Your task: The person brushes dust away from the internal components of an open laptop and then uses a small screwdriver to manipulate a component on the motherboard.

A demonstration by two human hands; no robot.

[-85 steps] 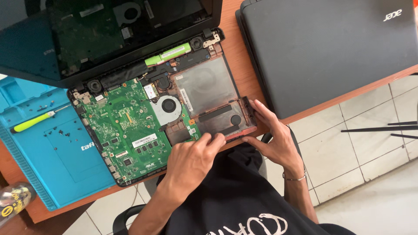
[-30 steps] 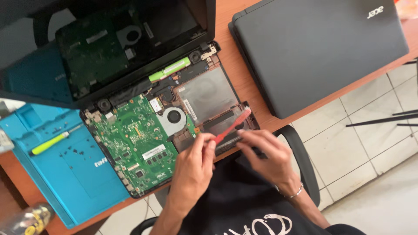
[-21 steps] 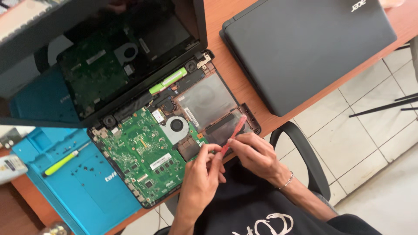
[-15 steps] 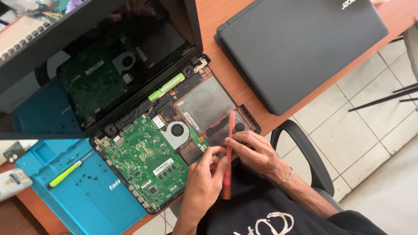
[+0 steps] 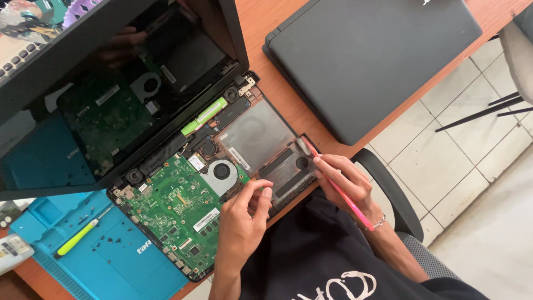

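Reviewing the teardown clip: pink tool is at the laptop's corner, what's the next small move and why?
Probably ease the pink pry tool a little further along the opened laptop base's near-right corner. Its tip already sits at that edge in the right hand, while the left hand steadies the front edge.

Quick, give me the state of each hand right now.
Left hand: holds nothing, fingertips resting on the opened laptop base near the fan.
Right hand: closed on a pink pry tool.

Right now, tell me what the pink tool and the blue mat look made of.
Pink tool: looks like glossy plastic, thin and evenly coloured, held in the right hand. Blue mat: probably silicone or soft rubber, matte with moulded trays; small screws lie on it.
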